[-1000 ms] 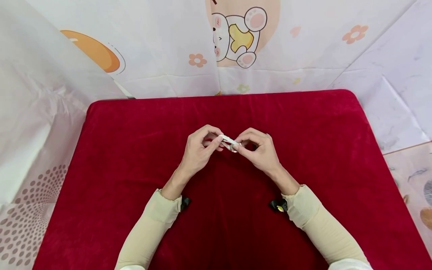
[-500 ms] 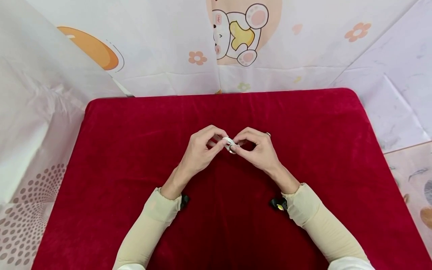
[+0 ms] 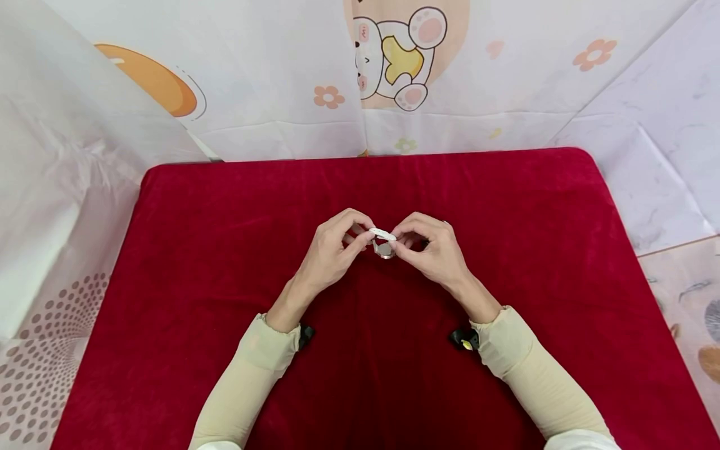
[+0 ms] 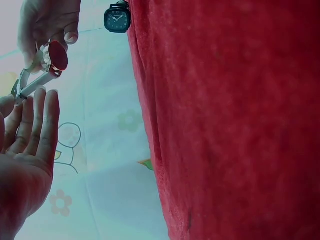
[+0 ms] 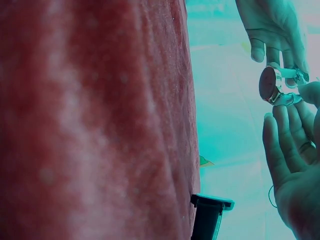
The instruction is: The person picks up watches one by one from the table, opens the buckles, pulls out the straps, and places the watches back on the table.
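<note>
A small wristwatch [image 3: 385,250] with a white strap [image 3: 383,234] is held up between both hands, above the middle of the red cloth. My left hand [image 3: 336,250] pinches the strap's left side between thumb and fingertips. From the right, my right hand [image 3: 432,249] pinches the other side. The strap forms a loop, and the round case hangs at its near side. In the left wrist view, the round watch face [image 4: 58,56] looks dark reddish. The right wrist view also shows the case [image 5: 269,84] between the two hands. Fingertips partly hide the strap ends.
A red velvet cloth [image 3: 225,262] covers the table. Behind it hangs a pale printed curtain [image 3: 270,75]. Each wrist bears a small black device [image 3: 464,340]; in the left wrist view one has a square clock-like face [image 4: 117,18].
The hands first came closer together, then parted slightly. The strap loop has turned from slanting to nearly level, and the watch case now shows more fully below it.
</note>
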Action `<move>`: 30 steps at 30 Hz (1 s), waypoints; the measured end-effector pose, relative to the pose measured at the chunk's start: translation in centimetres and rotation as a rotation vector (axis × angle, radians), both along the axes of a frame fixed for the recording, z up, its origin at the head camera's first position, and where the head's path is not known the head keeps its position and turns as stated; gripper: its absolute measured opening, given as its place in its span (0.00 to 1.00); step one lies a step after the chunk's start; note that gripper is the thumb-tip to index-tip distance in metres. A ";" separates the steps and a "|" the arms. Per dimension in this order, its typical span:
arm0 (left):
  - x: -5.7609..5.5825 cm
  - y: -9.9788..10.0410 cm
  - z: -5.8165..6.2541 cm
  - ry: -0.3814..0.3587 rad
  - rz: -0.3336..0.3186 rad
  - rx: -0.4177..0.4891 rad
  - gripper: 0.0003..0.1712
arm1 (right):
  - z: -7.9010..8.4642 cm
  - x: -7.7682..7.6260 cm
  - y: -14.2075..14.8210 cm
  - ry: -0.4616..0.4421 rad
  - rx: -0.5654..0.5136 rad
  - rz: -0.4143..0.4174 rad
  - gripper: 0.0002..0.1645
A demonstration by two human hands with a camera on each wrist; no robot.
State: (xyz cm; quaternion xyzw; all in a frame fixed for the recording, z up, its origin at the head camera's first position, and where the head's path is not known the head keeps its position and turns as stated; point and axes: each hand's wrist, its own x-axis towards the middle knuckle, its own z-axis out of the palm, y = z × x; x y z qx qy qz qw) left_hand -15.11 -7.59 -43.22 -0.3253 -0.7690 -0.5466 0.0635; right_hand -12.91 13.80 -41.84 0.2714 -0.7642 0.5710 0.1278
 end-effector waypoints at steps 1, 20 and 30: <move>0.0 0.0 0.0 -0.008 -0.008 0.005 0.05 | 0.0 0.0 0.0 -0.008 -0.008 -0.002 0.09; -0.3 0.2 0.1 0.005 -0.010 -0.016 0.10 | -2.9 -1.0 0.6 -0.027 -0.056 0.034 0.12; -0.3 0.6 0.3 0.006 0.004 -0.016 0.04 | -3.4 -1.2 0.7 -0.016 -0.055 0.060 0.09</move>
